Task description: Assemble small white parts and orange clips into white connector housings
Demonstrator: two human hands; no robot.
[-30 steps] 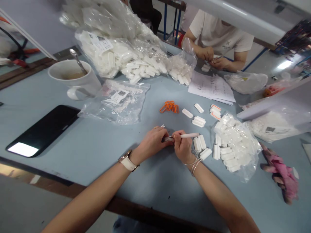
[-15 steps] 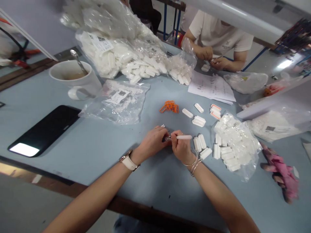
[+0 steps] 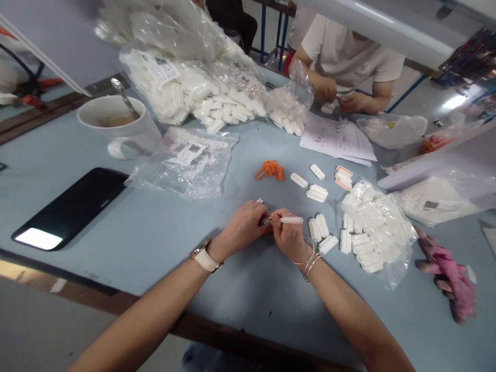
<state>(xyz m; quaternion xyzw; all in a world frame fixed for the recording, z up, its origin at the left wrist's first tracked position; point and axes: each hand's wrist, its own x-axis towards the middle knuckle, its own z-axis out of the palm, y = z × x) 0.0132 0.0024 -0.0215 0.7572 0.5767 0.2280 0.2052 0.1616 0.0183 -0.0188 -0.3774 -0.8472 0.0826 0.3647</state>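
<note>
My left hand (image 3: 244, 225) is closed, its fingers curled round a small white plastic piece (image 3: 260, 200); only the far tip shows past the knuckles. A pen-shaped tool with a pale handle (image 3: 291, 220) is gripped in my right hand (image 3: 287, 232), its narrow end pointing left at the left fingers. What the tip touches is hidden. Just right of my right hand lie several white plastic pieces (image 3: 318, 227). Beyond both hands is a small heap of orange frames (image 3: 270, 170). More white pieces (image 3: 316, 193) rest nearby, and a stacked group carries orange frames (image 3: 343, 178).
An open bag of white pieces (image 3: 382, 227) and a pink glove (image 3: 449, 274) lie right. On the left are a phone (image 3: 73, 206), a mug (image 3: 127, 129) with a spoon and a flat plastic bag (image 3: 186, 160). Large filled bags (image 3: 201, 88), papers (image 3: 337, 137) and a co-worker (image 3: 352, 67) are behind.
My right hand and the pen-shaped tool have shifted very slightly left. My left hand stays almost in place, and the things on the table have not moved.
</note>
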